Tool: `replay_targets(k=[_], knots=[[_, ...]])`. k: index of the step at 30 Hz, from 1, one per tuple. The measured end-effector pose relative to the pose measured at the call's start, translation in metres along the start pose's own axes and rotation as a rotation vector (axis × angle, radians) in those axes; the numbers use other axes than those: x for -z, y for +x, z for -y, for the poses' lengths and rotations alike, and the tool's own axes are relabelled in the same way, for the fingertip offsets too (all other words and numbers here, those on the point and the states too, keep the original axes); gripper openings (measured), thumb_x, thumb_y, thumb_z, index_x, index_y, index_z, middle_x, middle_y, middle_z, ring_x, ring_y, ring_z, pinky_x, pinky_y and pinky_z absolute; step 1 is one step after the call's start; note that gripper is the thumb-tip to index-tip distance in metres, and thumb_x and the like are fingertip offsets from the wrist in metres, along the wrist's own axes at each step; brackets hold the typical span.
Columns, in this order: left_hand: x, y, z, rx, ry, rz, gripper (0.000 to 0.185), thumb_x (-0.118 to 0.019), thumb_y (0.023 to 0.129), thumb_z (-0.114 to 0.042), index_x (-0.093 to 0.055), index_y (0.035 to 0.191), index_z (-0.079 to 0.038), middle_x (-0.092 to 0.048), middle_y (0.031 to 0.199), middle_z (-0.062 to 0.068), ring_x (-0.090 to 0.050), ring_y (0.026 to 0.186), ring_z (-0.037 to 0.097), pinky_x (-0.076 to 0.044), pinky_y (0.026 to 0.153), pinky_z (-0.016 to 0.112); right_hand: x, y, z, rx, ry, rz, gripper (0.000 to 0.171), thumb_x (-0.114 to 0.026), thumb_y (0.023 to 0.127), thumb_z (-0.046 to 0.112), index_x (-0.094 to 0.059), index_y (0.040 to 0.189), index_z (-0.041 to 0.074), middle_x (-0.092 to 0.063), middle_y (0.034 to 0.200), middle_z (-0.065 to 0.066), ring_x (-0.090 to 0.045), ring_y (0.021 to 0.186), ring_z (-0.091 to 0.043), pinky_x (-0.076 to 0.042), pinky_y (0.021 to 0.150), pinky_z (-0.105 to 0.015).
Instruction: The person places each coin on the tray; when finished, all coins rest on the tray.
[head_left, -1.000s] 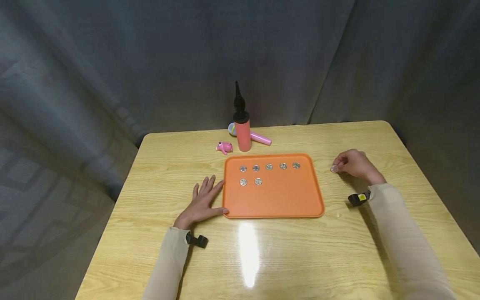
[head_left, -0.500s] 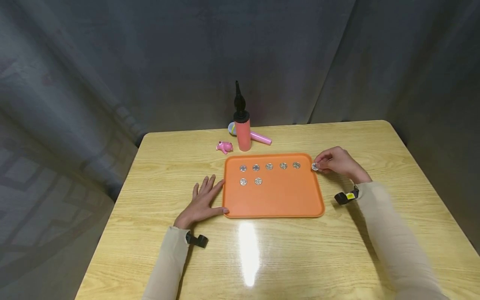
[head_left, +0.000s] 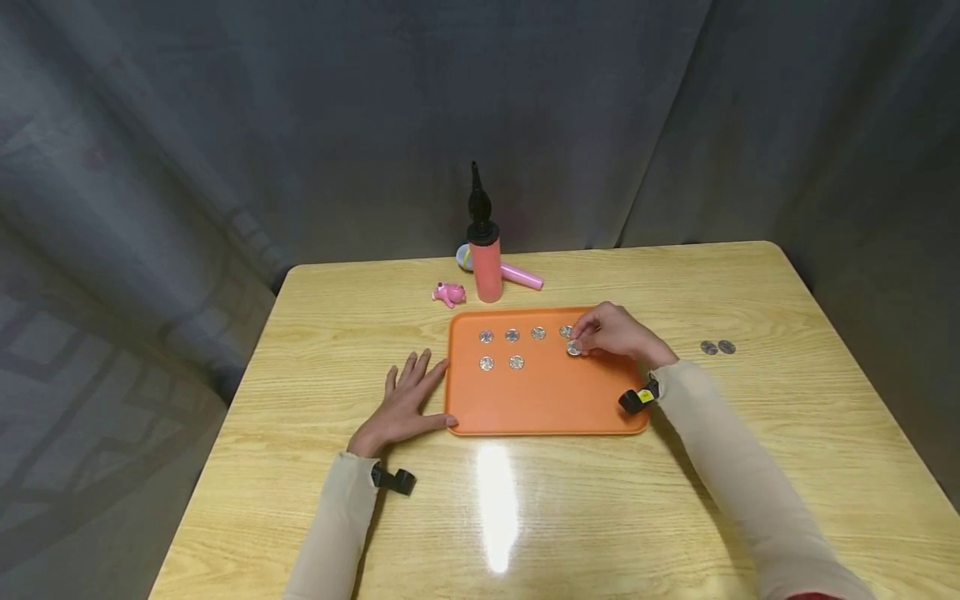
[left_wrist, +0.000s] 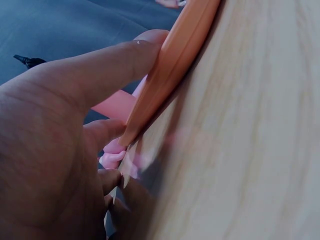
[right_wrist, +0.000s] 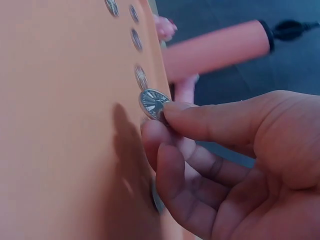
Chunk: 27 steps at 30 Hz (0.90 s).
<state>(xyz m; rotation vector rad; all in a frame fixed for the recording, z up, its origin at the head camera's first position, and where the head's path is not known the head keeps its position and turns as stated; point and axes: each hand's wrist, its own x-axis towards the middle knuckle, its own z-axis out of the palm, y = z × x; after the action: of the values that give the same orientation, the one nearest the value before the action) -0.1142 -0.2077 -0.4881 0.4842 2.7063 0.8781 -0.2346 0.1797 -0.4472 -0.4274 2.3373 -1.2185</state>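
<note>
Pink pump [head_left: 486,265], pink toy [head_left: 448,294], grey curtain [head_left: 300,125].

Dim room, overhead glare streak low centre on the table [head_left: 495,517], soft shadows, wrist views blurred close up

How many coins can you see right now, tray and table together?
9, perhaps 10. Six lie flat on the orange tray, one coin is pinched in the right hand over it, two coins lie on the table. That hand may hide another.

- Head view looks forward and down over the whole tabletop [head_left: 675,500] from above.
- Both wrist views sit very close, each sharing the orange tray [head_left: 555,408] [left_wrist: 187,55] [right_wrist: 60,125] with the head view.
</note>
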Motion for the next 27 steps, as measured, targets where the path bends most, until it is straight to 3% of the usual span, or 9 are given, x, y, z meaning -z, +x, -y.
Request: replay_targets(k=[5, 14, 27], knots=[[0.0, 0.0, 0.0, -0.002, -0.008, 0.001, 0.098, -0.073, 0.085, -0.054, -0.019, 0.162, -0.026, 0.001, 0.171, 0.014, 0.008, 0.158, 0.038, 0.011, 0.122, 0.066, -0.017, 0.01, 0.012, 0.004, -0.052, 0.025, 0.008, -0.069, 0.086, -0.005, -0.073, 0.093, -0.004, -0.07, 0.074, -0.008, -0.056, 0.06, -0.01, -0.049, 0.056, -0.021], [0.0, 0.0, -0.001, -0.01, -0.009, 0.003, 0.098, -0.073, 0.085, -0.053, -0.018, 0.162, -0.026, 0.0, 0.171, 0.014, 0.01, 0.158, 0.037, 0.011, 0.121, 0.066, -0.035, 0.018, 0.02, 0.121, -0.213, 0.02, 0.011, -0.07, 0.081, -0.006, -0.075, 0.086, 0.001, -0.073, 0.079, -0.008, -0.051, 0.064, -0.011, -0.043, 0.062, -0.022], [-0.001, 0.001, 0.001, 0.004, 0.001, 0.006, 0.098, -0.074, 0.085, -0.052, -0.018, 0.162, -0.027, 0.001, 0.171, 0.013, 0.01, 0.158, 0.036, 0.012, 0.122, 0.064, -0.045, 0.014, 0.03, 0.095, -0.363, 0.003, 0.005, -0.078, 0.083, 0.005, -0.076, 0.087, 0.007, -0.068, 0.079, -0.003, -0.054, 0.072, -0.014, -0.044, 0.068, -0.025]])
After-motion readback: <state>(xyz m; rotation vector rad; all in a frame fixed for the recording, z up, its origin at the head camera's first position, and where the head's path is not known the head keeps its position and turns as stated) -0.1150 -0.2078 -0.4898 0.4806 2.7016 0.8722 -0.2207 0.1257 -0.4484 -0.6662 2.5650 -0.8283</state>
